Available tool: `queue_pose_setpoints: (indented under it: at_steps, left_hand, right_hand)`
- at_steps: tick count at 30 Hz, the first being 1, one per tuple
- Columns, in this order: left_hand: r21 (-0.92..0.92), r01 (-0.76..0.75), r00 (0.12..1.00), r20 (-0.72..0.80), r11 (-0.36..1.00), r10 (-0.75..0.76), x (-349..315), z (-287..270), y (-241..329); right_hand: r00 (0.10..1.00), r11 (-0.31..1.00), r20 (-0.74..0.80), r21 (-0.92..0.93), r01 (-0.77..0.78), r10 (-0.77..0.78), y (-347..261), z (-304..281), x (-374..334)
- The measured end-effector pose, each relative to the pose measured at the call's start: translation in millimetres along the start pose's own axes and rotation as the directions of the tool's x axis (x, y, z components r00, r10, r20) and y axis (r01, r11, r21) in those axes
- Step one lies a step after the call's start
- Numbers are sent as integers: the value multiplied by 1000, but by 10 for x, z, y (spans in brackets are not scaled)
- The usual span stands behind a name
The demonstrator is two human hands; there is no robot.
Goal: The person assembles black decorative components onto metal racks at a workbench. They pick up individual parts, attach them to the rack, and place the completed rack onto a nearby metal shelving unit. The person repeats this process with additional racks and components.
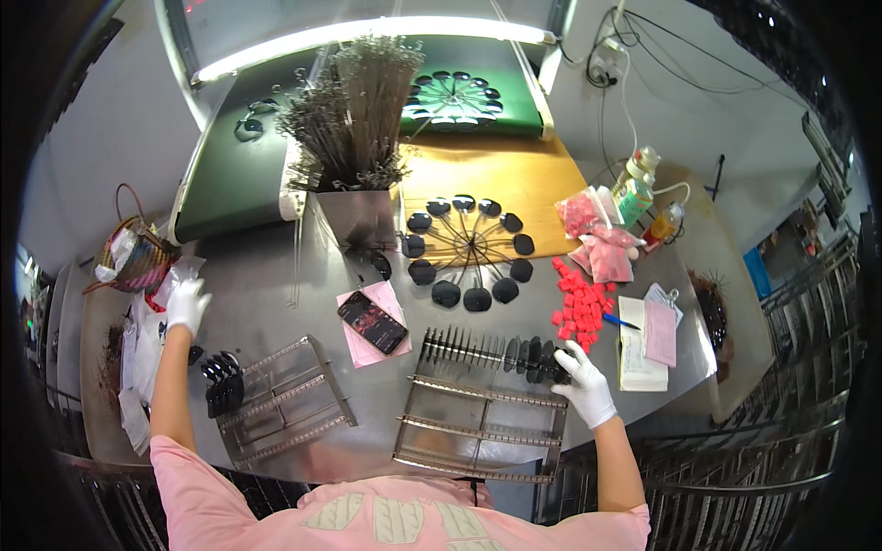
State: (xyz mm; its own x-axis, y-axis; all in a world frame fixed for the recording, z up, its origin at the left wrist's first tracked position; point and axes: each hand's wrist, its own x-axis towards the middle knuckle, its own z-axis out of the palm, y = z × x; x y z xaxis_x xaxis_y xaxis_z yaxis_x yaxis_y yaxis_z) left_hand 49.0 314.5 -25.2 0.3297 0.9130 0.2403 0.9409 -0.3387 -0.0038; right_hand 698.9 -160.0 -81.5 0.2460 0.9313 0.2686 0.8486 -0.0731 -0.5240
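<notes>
My left hand (186,307), in a white glove, is held out over the table's left side beside white plastic and paper (147,354). Its fingers are stretched and nothing shows in them. In a matching glove, my right hand (588,386) has its fingers closed at the last of a row of glossy black oval discs (536,359). These discs stand on edge along the far rail of a metal slotted rack (478,413); thin upright pieces fill the rail's left part. A second rack (285,404) lies to the left, with several black discs (223,384) at its far left corner.
Beyond the racks, black discs on stems form a ring (471,243) on brown paper (542,174). A metal box of wire rods (358,216) stands behind a phone (372,323) on pink paper. Red blocks (581,308), a notebook (638,358) and bottles (634,197) are at right.
</notes>
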Motion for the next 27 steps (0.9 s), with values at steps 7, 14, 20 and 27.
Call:
queue_pose_setpoints:
  at_steps: [7,14,20,27]
  left_hand:
    - [-153,-429,792,-538,890,289,813,-933,1951]
    - [-244,-223,864,-497,944,76,1296,-969,2749]
    - [-505,-223,909,-418,834,-10,1616,-750,2631]
    - [-644,-323,744,-626,694,-235,1416,-811,2395]
  right_hand:
    - [993,996,-92,-45,-73,69,100,-103,-136]
    - [994,984,-30,-141,-110,106,190,-158,-80]
    - [981,958,151,-278,-73,118,-40,-275,-87]
    - [985,896,171,-441,46,33,-417,-324,277]
